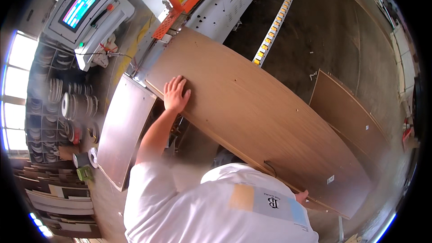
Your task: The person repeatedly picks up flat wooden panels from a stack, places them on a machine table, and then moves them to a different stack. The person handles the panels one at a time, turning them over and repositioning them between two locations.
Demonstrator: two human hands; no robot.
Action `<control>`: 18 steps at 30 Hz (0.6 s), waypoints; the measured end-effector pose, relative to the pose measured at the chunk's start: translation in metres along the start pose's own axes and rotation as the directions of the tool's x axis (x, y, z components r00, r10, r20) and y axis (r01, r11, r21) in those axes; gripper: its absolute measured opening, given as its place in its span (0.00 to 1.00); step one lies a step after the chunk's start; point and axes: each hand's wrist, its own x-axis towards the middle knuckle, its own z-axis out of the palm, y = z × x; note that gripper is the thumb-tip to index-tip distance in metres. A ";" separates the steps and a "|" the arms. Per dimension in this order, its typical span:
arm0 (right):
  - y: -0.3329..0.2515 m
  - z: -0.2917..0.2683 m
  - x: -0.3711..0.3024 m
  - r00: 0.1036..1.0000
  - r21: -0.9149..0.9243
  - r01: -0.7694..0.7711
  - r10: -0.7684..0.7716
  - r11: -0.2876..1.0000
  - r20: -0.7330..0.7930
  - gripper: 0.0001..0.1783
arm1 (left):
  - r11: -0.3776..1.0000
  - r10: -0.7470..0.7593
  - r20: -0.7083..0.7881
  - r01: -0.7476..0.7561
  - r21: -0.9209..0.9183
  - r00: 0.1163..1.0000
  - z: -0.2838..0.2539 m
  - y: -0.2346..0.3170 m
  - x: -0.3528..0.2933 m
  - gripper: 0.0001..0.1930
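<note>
Here's the panel, long and brown, slanting across the middle from the far left down to the near right. Its far end sits at the machine, right by the orange guard; its near end reaches out past the worker's right side. The step in hand looks like steadying and lining up the panel at the machine. The next move, by the look of it, calls for even pressure at the far end and support at the near end, with the long edge held straight.

Now the grip! The left hand lies palm down on the panel's top face, close to the near long edge, fingers spread and slightly bent; it presses, wrapped around nothing. The right hand is at that same long edge, farther to the near right, touching it. The shirt and the panel hide most of that hand, so how tightly it closes can't be told.

Around them: a rail with yellow rollers runs off beyond the panel's far side, a second panel lies lower to the right, and a lit screen stands at the far left.
</note>
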 end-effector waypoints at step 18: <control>-0.020 0.116 0.031 0.803 -0.199 -0.321 0.377 0.926 0.461 0.33 | 0.964 -0.265 -0.164 0.255 -0.079 0.950 0.027 -0.096 0.063 0.26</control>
